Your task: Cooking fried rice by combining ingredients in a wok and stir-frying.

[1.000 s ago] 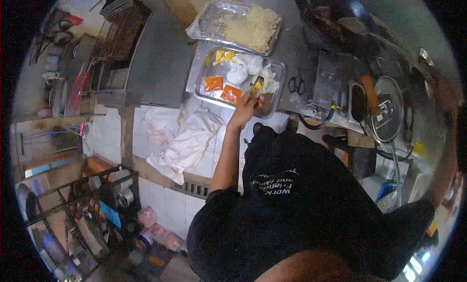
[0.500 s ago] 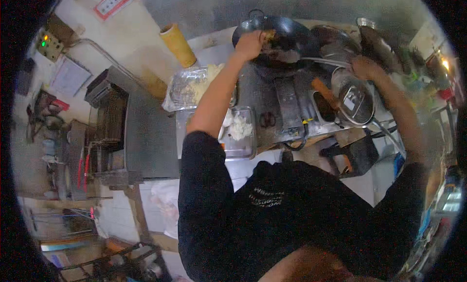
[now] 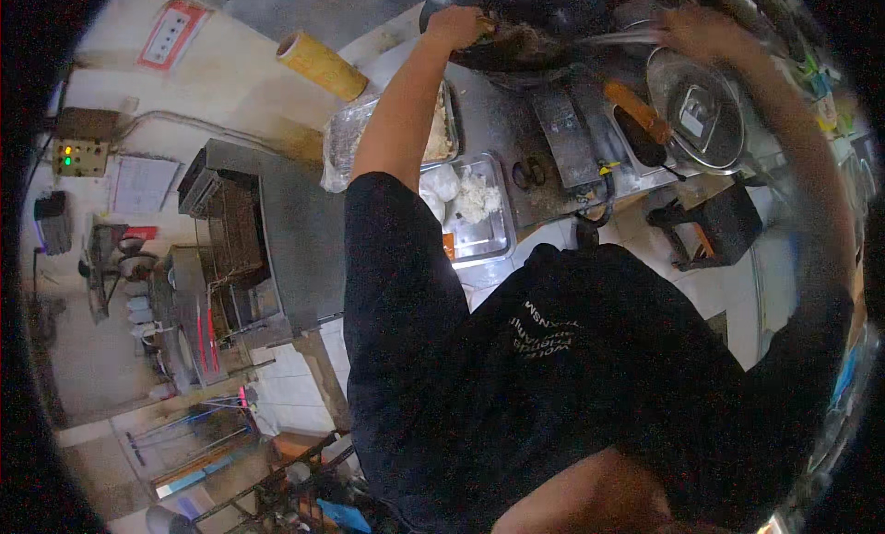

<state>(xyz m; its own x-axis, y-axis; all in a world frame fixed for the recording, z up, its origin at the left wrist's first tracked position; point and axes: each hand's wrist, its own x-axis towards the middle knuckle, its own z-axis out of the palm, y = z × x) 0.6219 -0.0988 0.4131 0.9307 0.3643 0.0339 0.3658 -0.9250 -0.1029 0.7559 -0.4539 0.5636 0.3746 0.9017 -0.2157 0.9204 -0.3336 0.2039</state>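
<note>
Showing at the top of the head view, a dark, round wok (image 3: 539,13) stands beyond the steel tray (image 3: 481,242), partly cut off by the frame. The left hand (image 3: 458,27) is bent in at the wok's left edge; whether its fingers are clenched on something there, I cannot tell. The right hand (image 3: 698,32) is blurred at the outer end of a slim metal handle (image 3: 622,39), its grip unclear too. The wok looks stiff, fairly heavy and perhaps slick or hot inside, so the outer rim seems safest, with padding; the handle looks light and rigid, best held near its free end.
</note>
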